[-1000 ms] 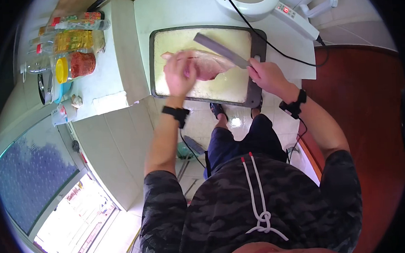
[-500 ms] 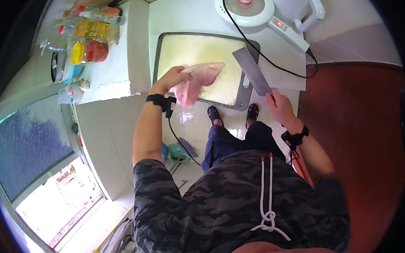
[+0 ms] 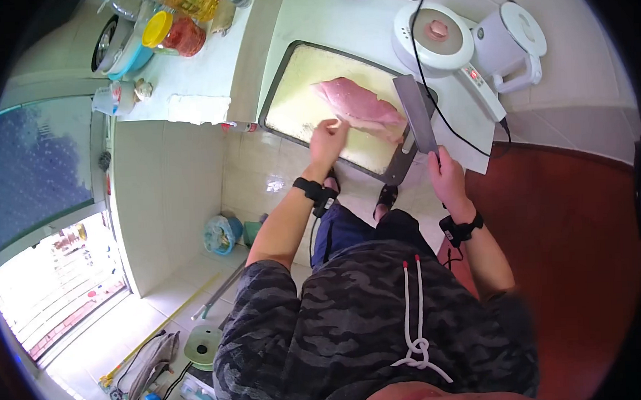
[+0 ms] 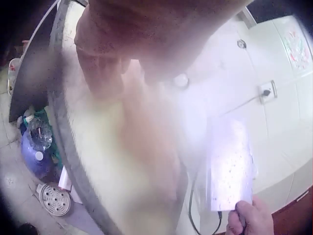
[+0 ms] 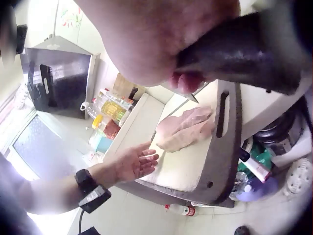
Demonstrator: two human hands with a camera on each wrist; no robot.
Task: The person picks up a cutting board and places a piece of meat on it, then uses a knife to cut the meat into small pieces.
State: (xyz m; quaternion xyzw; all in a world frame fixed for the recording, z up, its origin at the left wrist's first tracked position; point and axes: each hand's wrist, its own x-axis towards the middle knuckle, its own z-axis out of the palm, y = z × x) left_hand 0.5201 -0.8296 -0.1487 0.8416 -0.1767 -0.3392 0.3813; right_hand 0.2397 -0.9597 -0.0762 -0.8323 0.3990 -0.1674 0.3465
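A pale pink slab of raw meat (image 3: 359,102) lies on the cutting board (image 3: 290,87), which has a dark rim and a slot in its right end. My left hand (image 3: 329,142) hovers at the near edge of the board beside the meat; the right wrist view shows its fingers loosely bent with nothing in them. In my right hand (image 3: 447,180) I grip the handle of a cleaver (image 3: 415,110), its broad blade raised over the board's right end. The left wrist view is hazy around the meat.
A white round cooker (image 3: 435,38) and an electric kettle (image 3: 510,38) stand behind the board on the right. A black cord (image 3: 442,109) hangs past the board's right corner. On the left ledge are bottles and a yellow-lidded jar (image 3: 174,33).
Half a second ago my left hand held the meat folded over the board's near edge; now the meat lies flat and the hand is off it. The cleaver stays in my right hand, off the meat.
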